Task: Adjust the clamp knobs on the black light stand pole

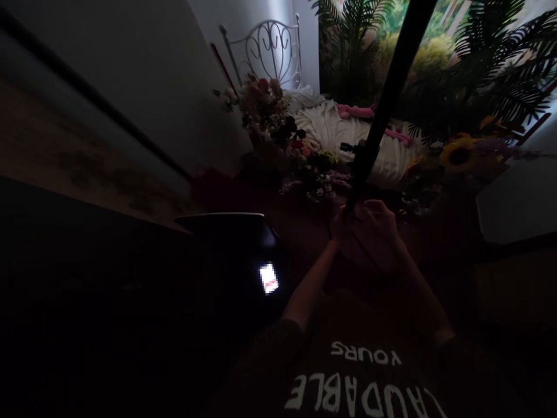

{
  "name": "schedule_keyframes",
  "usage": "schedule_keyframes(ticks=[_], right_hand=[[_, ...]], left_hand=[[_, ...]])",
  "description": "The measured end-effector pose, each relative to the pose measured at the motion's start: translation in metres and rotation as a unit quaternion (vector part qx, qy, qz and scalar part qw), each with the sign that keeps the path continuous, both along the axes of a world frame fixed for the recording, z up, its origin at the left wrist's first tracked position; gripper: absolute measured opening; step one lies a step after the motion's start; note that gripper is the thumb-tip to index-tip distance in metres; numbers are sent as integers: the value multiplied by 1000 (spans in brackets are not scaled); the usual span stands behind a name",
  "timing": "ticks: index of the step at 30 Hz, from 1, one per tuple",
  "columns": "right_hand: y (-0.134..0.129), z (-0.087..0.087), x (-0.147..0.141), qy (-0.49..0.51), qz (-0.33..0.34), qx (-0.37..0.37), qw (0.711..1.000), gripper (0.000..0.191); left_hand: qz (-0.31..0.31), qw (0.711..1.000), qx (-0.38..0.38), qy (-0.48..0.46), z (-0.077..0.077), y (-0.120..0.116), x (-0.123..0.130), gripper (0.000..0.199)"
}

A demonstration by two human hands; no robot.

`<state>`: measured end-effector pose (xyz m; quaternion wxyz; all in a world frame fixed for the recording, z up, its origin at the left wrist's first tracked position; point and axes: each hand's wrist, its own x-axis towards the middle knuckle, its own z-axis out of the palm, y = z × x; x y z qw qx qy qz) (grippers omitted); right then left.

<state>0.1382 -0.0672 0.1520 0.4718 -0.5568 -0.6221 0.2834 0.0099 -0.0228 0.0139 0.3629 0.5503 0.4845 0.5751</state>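
Observation:
A black light stand (383, 110) rises at a slant from my hands toward the top of the view, with a clamp knob (347, 147) on its pole. My left hand (339, 223) is closed around the lower pole. Close by on the right, my right hand (382, 217) has its fingers bent inward near the base of the pole. Darkness hides whatever lies between those fingers. Below the hands, a thin dark leg runs down to the right.
Behind the stand is a cream-draped bench with a scrolled metal frame (273, 49), flanked by flowers (261, 110) and a sunflower (459, 154). Palm leaves (357, 35) hang at the back. A dark panel (235, 229) and a small lit screen (268, 278) are to the left.

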Motion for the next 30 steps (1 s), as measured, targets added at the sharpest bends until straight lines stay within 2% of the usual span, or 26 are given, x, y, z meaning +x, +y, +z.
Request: schedule_keyframes(ticks=[4,6,8,11,15,18,21,24,26,30], right_hand=[[-5,-46,12,36,2,-94,995,59],[-3,-61,11,51,9,-110,993,63],[1,-68,7,76,11,-108,991,61],[9,-71,-2,156,-8,-141,978,47],[9,-80,-12,266,-17,-225,937,34],[-4,-87,-16,310,-41,-217,925,32],[-20,-85,-18,245,-93,-141,955,41],[-30,-74,-20,132,-60,-70,987,51],[-32,-68,-20,101,-33,-60,993,56],[-30,-65,-18,56,-34,-64,996,58]], left_hand=[[8,1000,-8,4,-2,1,-1,45],[11,1000,-8,15,-5,3,-2,44],[8,1000,-5,25,-8,5,-2,45],[4,999,1,32,-12,7,-2,46],[5,999,-9,35,-12,7,-3,45],[6,999,-15,40,-10,5,-3,43],[4,999,-6,42,-9,4,-2,43],[4,999,-11,37,-10,5,-1,45],[4,999,-19,34,-10,5,-2,45],[-4,1000,-18,24,-7,4,-4,43]])
